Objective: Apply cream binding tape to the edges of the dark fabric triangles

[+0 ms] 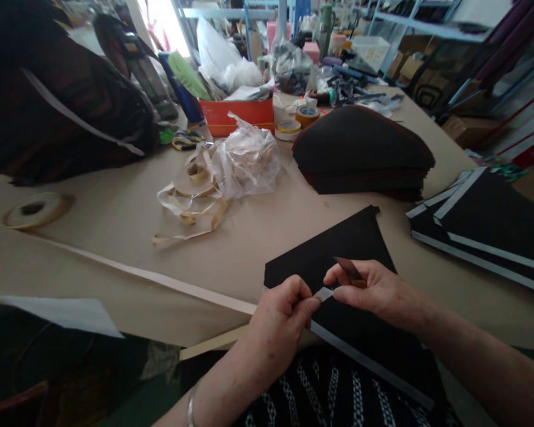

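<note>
A black panel (360, 249) with a pale strip along its lower edge lies at the table's front edge, under both hands. My left hand (289, 305) is closed in a pinch on the end of a whitish tape (324, 294). Close to its right, my right hand (365, 287) holds a small dark blade (347, 268), which points up and left, while its thumb and forefinger meet the tape's tip. From a roll (38, 210) at the far left, a long pale tape (160, 280) runs across the table and passes behind my left hand.
Dark panels are stacked (365, 151) beyond the hands, and more black panels with pale edges (493, 225) lie at the right. A clear plastic bag (247, 157) and tangled tape (196, 216) sit mid-table. Behind stand a red box (238, 115) and tape rolls (308, 115).
</note>
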`<state>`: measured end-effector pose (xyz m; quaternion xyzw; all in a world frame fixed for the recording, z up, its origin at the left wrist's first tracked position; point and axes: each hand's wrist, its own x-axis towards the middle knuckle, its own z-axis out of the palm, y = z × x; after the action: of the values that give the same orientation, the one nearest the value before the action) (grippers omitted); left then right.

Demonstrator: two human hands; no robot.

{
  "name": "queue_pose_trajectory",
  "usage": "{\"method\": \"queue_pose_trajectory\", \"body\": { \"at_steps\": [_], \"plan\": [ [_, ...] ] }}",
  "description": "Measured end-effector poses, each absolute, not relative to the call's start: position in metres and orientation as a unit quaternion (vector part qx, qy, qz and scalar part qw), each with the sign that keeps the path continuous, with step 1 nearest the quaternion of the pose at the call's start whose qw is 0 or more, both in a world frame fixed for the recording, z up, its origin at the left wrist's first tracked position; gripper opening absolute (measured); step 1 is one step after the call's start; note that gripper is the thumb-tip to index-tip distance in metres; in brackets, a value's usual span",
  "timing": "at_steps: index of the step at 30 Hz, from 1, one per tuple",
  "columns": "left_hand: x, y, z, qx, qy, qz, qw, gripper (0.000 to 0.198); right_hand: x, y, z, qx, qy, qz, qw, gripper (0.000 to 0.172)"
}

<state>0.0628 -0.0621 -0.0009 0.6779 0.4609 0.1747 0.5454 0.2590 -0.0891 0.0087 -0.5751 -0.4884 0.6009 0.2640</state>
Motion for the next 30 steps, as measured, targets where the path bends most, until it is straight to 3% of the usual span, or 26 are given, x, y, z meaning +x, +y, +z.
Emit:
{"method": "queue_pose_trajectory", "body": {
  "at_steps": [4, 9, 15, 21, 30],
  "plan": [
    [0.062, -0.06, -0.003, 0.689, 0.461, 0.168, 0.534, 0.021, 0.258, -0.078, -0.001, -0.563, -0.5, 0.61, 0.248, 0.01],
    [0.059, -0.051, -0.009, 0.71, 0.444, 0.128, 0.531, 0.02, 0.254, -0.077, -0.003, -0.538, -0.534, 0.599, 0.259, 0.011],
    [0.052, -0.025, -0.018, 0.742, 0.478, 0.067, 0.465, 0.027, 0.287, -0.054, -0.006, -0.631, -0.62, 0.399, 0.242, 0.012],
    [0.041, -0.002, -0.021, 0.757, 0.505, 0.024, 0.414, 0.034, 0.379, 0.004, -0.023, -0.789, -0.529, 0.207, 0.232, 0.011],
    [0.032, 0.021, -0.026, 0.753, 0.511, -0.016, 0.415, 0.037, 0.414, 0.025, -0.053, -0.84, -0.456, 0.215, 0.201, 0.014]
  ]
}}
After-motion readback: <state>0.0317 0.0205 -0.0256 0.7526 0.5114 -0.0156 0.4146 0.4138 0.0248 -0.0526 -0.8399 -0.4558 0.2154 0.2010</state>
